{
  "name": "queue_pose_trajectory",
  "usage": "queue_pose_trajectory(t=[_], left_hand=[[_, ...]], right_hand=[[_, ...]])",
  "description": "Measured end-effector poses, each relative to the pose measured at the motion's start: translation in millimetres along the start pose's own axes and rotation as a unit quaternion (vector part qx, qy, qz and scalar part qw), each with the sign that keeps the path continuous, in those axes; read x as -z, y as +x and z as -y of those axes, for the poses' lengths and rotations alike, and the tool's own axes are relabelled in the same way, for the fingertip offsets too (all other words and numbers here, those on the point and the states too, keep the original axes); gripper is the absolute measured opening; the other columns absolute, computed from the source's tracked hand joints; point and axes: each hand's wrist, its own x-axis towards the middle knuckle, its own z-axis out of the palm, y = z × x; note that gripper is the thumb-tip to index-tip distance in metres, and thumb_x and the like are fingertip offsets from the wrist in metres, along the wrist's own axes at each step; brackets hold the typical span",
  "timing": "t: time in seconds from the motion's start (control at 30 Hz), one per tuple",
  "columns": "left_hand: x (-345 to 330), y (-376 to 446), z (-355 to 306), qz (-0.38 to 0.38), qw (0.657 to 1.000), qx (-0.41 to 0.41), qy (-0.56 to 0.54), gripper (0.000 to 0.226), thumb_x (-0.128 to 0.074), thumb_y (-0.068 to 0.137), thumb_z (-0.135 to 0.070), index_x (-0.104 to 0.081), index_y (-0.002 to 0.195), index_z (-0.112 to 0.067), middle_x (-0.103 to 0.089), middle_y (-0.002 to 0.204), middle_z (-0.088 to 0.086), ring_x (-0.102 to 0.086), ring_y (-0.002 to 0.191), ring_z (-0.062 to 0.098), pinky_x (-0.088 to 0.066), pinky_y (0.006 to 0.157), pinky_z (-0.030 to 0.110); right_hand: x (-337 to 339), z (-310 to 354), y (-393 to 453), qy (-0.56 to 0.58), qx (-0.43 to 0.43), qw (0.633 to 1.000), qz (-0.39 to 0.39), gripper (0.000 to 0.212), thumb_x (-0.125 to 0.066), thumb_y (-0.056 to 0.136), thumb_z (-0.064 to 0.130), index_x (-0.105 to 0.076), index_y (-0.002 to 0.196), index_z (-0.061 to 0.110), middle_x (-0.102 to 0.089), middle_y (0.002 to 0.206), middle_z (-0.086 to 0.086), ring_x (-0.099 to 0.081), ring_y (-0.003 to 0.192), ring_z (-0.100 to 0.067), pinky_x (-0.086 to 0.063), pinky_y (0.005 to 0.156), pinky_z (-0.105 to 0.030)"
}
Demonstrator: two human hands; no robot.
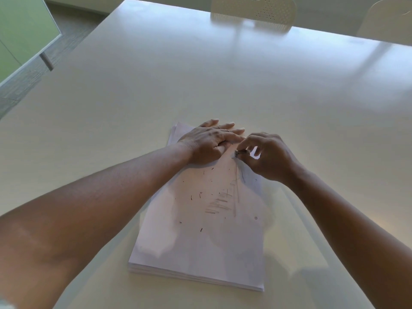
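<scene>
A stack of white paper lies on the table in front of me, its top sheet marked with faint pencil lines and small dark specks. My left hand rests flat with straight fingers on the far end of the stack. My right hand is just to its right and pinches a small dark grey object between thumb and fingertips, its tip touching the top sheet. What the small object is I cannot make out.
The wide white table stretches away on all sides. Two pale chairs stand at its far edge. A green glass panel and grey floor lie beyond the left edge.
</scene>
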Motion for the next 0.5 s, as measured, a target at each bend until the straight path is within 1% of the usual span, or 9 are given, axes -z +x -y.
queue_pose_trajectory(t=[0.07,0.23,0.33,0.43,0.5], left_hand=[[-0.2,0.5,-1.5,-0.005,1.000,0.000,-0.001,0.048,-0.031,0.106,-0.029,-0.046,0.151,-0.041,-0.030,0.164,-0.021,-0.015,0.155,0.000,-0.005,0.128,0.036],[0.2,-0.1,-1.2,-0.008,1.000,0.005,-0.004,0.048,-0.033,0.107,-0.026,-0.048,0.149,-0.043,-0.031,0.163,-0.022,-0.016,0.154,-0.001,-0.005,0.128,0.036],[-0.4,-0.2,-2.2,-0.012,1.000,0.005,-0.007,0.046,-0.034,0.108,-0.027,-0.048,0.148,-0.045,-0.032,0.162,-0.023,-0.016,0.154,-0.002,-0.005,0.128,0.035],[-0.3,-1.1,-2.6,-0.012,1.000,0.005,-0.004,0.046,-0.034,0.108,-0.027,-0.047,0.149,-0.046,-0.031,0.162,-0.024,-0.016,0.154,-0.002,-0.005,0.128,0.035],[0.2,-2.0,-3.6,-0.011,1.000,0.004,0.001,0.045,-0.035,0.109,-0.029,-0.047,0.149,-0.046,-0.031,0.163,-0.023,-0.015,0.154,-0.002,-0.005,0.128,0.035]], right_hand=[[-0.9,-3.7,-1.5,-0.006,-0.005,1.000,0.017,0.009,-0.077,0.082,0.012,-0.077,0.088,0.020,-0.068,0.085,0.008,-0.061,0.072,-0.015,-0.056,0.065,-0.039],[6.0,-1.5,-2.0,0.055,-0.061,0.995,0.059,0.008,-0.076,0.084,0.013,-0.079,0.087,0.020,-0.069,0.092,0.004,-0.065,0.077,-0.015,-0.058,0.074,-0.037],[10.5,1.0,-1.2,0.064,-0.089,0.990,0.085,0.014,-0.073,0.086,0.015,-0.079,0.087,0.028,-0.068,0.095,0.008,-0.066,0.081,-0.012,-0.057,0.081,-0.037],[12.9,4.8,0.7,0.055,-0.113,0.987,0.100,0.016,-0.074,0.085,0.014,-0.078,0.084,0.030,-0.067,0.091,0.010,-0.065,0.081,-0.011,-0.057,0.082,-0.038],[12.9,8.2,1.1,0.044,-0.113,0.989,0.084,0.014,-0.076,0.082,0.012,-0.077,0.085,0.026,-0.066,0.085,0.012,-0.064,0.078,-0.010,-0.057,0.080,-0.038]])
